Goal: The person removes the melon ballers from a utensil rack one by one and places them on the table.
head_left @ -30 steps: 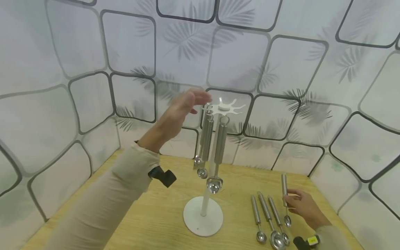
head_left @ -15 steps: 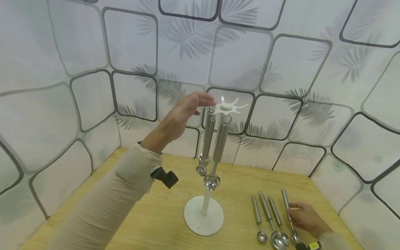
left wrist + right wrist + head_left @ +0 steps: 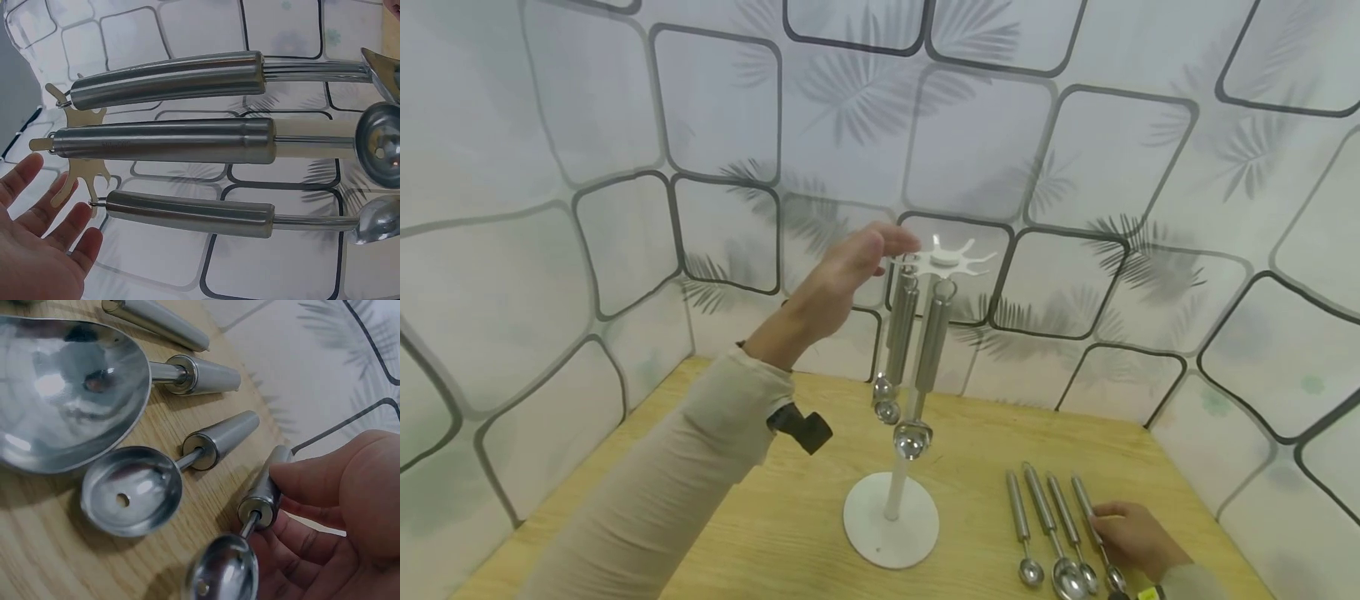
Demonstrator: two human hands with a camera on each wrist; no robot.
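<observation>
A white rotary stand (image 3: pixel 891 542) has three steel scoops hanging from its hooked top (image 3: pixel 945 260); the nearest scoop (image 3: pixel 932 346) has a round bowl. Beside the hooks is my left hand (image 3: pixel 842 279), fingers extended with their tips right at the hook arms. In the left wrist view, its spread fingers (image 3: pixel 53 206) are close to the ring ends of the hanging scoops (image 3: pixel 169 142). At the right, my right hand (image 3: pixel 1135 533) pinches the handle of a small melon baller (image 3: pixel 224 572) between thumb and fingers, low over the wooden table.
Left of the held melon baller lie a small scoop (image 3: pixel 1019 521), a large scoop (image 3: pixel 1067 577) and another melon baller (image 3: pixel 132 490), side by side on the table (image 3: pixel 760 500). A patterned curtain (image 3: pixel 850 125) surrounds the table's back and sides.
My right hand has lowered the melon baller to the table beside the other utensils. The hanging scoops have swung slightly. My left hand has stayed almost still at the stand's top.
</observation>
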